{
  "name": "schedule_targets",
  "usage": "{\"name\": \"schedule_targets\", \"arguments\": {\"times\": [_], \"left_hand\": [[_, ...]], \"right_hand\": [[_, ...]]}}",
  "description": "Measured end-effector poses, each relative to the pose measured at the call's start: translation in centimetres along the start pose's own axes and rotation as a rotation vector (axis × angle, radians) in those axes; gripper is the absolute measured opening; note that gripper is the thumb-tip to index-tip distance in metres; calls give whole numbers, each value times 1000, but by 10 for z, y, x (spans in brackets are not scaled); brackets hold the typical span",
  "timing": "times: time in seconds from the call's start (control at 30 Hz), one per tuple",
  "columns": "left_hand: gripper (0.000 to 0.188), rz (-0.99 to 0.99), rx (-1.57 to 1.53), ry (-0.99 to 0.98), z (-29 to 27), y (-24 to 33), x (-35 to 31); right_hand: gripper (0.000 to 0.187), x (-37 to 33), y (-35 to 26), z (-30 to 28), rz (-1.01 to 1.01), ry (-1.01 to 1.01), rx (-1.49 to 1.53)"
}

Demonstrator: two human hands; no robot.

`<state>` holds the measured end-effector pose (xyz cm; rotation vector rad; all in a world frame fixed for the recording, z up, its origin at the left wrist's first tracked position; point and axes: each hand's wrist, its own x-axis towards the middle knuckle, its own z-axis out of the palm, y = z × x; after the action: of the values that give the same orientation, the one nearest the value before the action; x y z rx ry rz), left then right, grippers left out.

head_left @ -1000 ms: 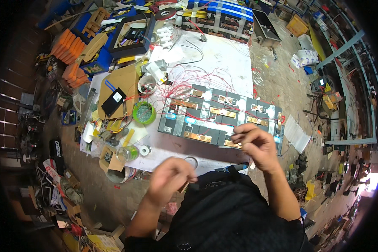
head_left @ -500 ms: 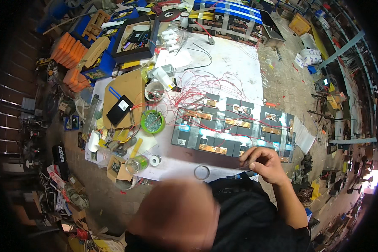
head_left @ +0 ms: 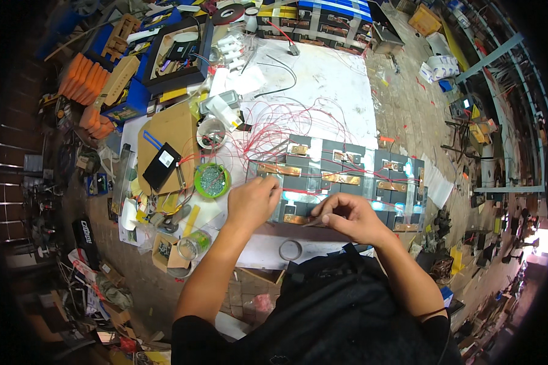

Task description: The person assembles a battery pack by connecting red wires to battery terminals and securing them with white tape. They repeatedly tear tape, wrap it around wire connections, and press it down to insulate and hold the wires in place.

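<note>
A block of black battery cells (head_left: 366, 176), joined by copper strips (head_left: 341, 178) and clear tape, lies on the white-covered table in front of me. Thin red wires (head_left: 274, 129) run over it and tangle to its left. At the block's left front corner is my left hand (head_left: 252, 202), its fingers pinched together; what they hold, if anything, is hidden. My right hand (head_left: 352, 219) is closed over the front edge, gripping a small thin piece (head_left: 313, 222) whose kind I cannot make out. A ring-shaped tape roll (head_left: 282, 250) rests near the table's front edge.
Left of the block stand a green bowl (head_left: 212, 196) of small hardware, a clear jar (head_left: 195, 244) and a black wired box (head_left: 163, 168) on cardboard. Behind is another taped battery stack (head_left: 335, 24) with blue tops. Metal shelving (head_left: 499, 121) rises at right.
My left hand has come onto the block's left front corner; a blurred skin-coloured shape filled the lower middle before. My right hand has shifted left along the front edge, still closed.
</note>
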<state>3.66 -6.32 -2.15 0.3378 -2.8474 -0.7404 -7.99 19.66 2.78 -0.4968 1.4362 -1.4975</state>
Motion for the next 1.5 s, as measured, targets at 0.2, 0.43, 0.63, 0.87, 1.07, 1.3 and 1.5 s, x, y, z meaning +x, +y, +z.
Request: {"name": "schedule_targets", "arguments": {"times": [0.2, 0.43, 0.63, 0.87, 1.07, 1.3, 1.5], "left_hand": [[14, -35, -125, -38, -11, -11, -2], [20, -392, -250, -64, -10, -3, -1], [23, -522, -317, -63, -7, 3, 1], [29, -583, -289, 52, 5, 11, 1], [35, -593, -241, 55, 9, 18, 3], [33, -572, -248, 71, 10, 18, 0], [24, -604, -310, -22, -2, 9, -3]], "right_hand": [[7, 43, 13, 13, 72, -3, -22], [7, 61, 32, 17, 100, -66, 2], [5, 65, 30, 11, 173, -86, 70], [5, 65, 27, 8, 171, -119, 58], [5, 65, 31, 3, 139, -169, 39], [5, 66, 29, 3, 129, -194, 7], [5, 67, 30, 2, 115, -195, -31]]}}
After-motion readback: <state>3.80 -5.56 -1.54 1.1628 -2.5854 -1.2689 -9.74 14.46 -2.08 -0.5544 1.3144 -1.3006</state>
